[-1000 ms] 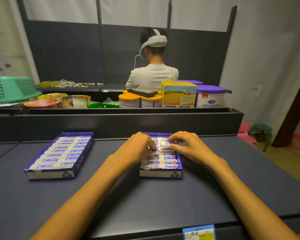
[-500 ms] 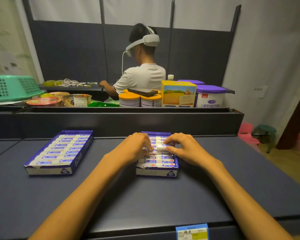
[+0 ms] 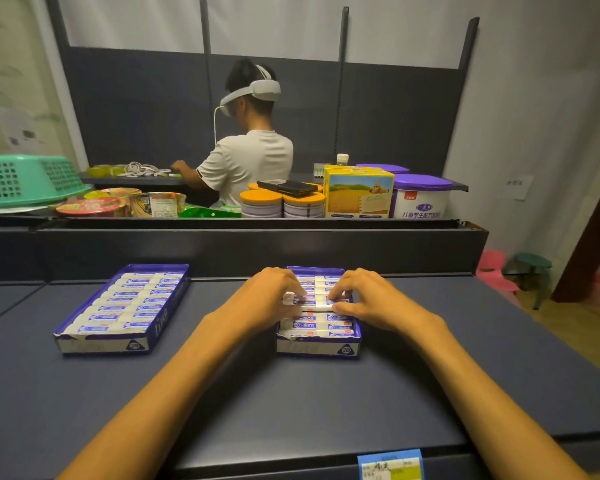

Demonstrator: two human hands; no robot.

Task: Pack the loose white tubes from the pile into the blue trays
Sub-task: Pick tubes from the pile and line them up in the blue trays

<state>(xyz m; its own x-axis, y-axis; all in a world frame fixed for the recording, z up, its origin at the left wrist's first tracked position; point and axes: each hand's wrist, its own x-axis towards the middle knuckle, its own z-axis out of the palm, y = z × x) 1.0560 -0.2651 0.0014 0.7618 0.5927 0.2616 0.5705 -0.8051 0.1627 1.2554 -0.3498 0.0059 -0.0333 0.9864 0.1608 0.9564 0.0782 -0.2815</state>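
In the head view, two blue cardboard trays are seen on a dark grey flat table point(image 3: 326, 393). The left blue tray point(image 3: 122, 308) stands well apart from the hands and is filled with two columns of small white tubes with blue labels point(image 3: 132, 299). The right blue tray point(image 3: 317, 346) is also packed with white tubes, and both hands are placed over its middle rows. The left hand point(image 3: 267, 296) is laid across the tray's left side with fingers curled down onto a white tube point(image 3: 312, 301); the right hand point(image 3: 368, 299) is set at the tray's right side, its thumb and fingers pinching the same row of tubes from the other end. Whether one tube or two are gripped cannot be told. Behind the table, a raised dark shelf point(image 3: 257, 233) is loaded with a green plastic basket point(image 3: 25, 180), orange-lidded tins point(image 3: 281, 202), a yellow carton point(image 3: 357, 192) and a purple-lidded white tub point(image 3: 421, 197). A person in a white shirt point(image 3: 246, 161) is seated beyond, facing away.
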